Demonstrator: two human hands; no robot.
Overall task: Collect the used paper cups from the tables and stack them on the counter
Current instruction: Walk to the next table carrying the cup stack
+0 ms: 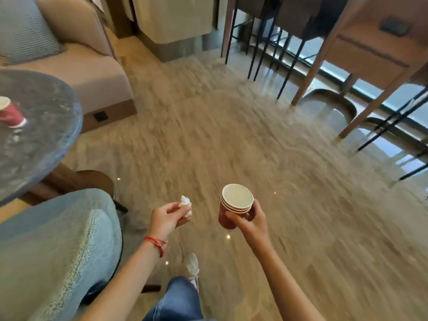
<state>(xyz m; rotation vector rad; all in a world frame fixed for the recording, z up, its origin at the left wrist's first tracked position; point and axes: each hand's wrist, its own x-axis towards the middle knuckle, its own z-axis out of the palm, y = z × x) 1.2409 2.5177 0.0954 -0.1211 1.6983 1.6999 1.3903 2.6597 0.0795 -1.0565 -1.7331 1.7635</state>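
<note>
Carrying phase, mid-collection: right hand is gripping a nested cup stack by its side, grip wrapped around it; left hand is pinching a crumpled tissue. A fleecy chair is sitting at near left. One red cup is standing on the round worktop further left, judged the next pickup; the occupied left hand is complicating this. Beyond, a sofa and stool legs are bordering open floor. No counter is showing.
</note>
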